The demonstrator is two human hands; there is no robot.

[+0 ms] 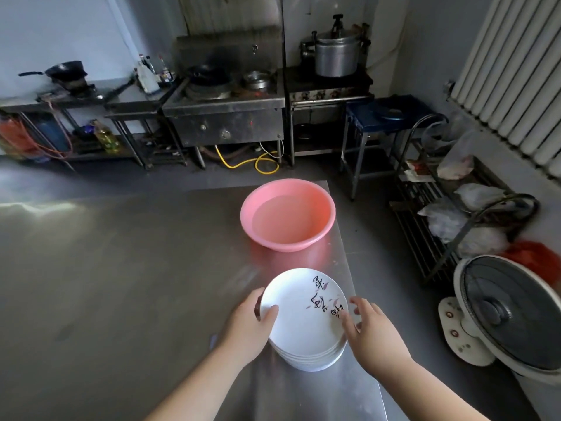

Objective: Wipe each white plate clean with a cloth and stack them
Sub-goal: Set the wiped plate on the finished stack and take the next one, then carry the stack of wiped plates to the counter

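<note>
Plate stack (306,323) sits just nearer than pink basin (287,214), left hand (250,322) gripping top plate's left rim, right hand (368,325) fingers spread loosely at its right rim; no cloth visible, so wiping looks mostly undone.

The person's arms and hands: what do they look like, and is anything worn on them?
Both forearms are bare as far as the picture shows: no sleeve, glove, watch, bracelet or ring can be seen. The left hand and the right hand show plain, short fingers. Nails are too blurred to tell whether they are painted. There are no markings and no cables on either arm.
</note>
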